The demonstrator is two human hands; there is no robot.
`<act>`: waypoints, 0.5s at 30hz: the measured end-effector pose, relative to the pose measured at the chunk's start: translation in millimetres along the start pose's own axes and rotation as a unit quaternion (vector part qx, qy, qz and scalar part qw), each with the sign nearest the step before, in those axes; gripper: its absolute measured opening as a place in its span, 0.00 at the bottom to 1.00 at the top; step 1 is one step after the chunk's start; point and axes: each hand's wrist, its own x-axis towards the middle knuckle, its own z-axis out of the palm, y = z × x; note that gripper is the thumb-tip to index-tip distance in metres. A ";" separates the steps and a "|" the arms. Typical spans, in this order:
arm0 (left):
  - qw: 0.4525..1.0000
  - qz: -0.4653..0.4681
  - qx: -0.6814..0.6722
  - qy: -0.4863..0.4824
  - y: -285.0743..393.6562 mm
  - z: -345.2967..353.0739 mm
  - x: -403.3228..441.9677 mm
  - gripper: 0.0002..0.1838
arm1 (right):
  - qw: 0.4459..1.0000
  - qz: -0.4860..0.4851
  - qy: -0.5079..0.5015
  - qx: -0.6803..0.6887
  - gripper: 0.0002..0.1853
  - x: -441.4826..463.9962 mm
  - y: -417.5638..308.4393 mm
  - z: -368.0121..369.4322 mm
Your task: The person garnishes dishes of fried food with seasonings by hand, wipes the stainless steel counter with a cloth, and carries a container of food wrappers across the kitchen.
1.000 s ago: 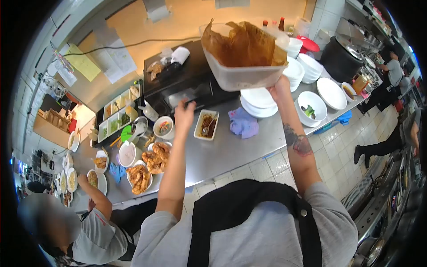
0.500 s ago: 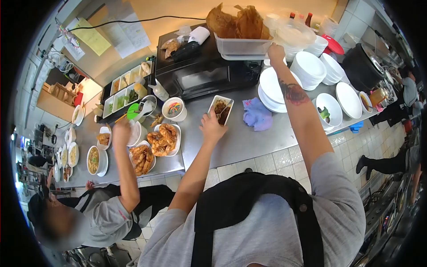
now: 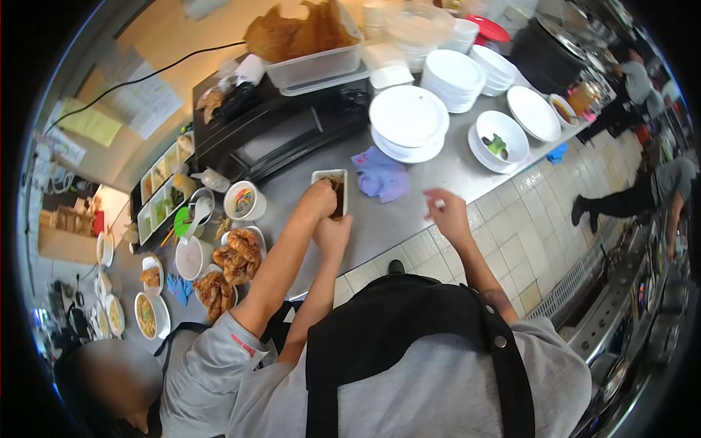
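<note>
Plate stacks [image 3: 451,79] show a restaurant kitchen (pans [image 3: 612,378], perhaps).

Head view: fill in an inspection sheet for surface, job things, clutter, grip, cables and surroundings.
Surface: grey metal counter.
Job things: white rectangular dish, partly hidden from view.
Clutter: crumpled purple cloth near stacked round white plates.
Grip: bare left hand at the dish's near end, hold unclear; bare right hand half-curled, apparently empty.
Cables: thin black cable, upper left of the view.
Surroundings: co-worker's bare hand at the dish; pale tiled floor beside the counter.
</note>
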 end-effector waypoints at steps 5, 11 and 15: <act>0.999 -0.048 -0.008 0.010 -5.0 -4.0 -11.4 0.24 | 0.926 -0.035 -0.002 -0.375 0.26 -48.4 52.6 -28.3; 0.986 0.028 -0.073 0.149 -23.3 21.4 -11.1 0.27 | 0.907 -0.343 -0.005 -0.245 0.29 63.6 35.3 68.7; 0.981 0.045 -0.036 0.184 -15.9 18.5 -11.5 0.25 | 0.905 -0.287 -0.030 -0.311 0.27 83.1 40.8 92.7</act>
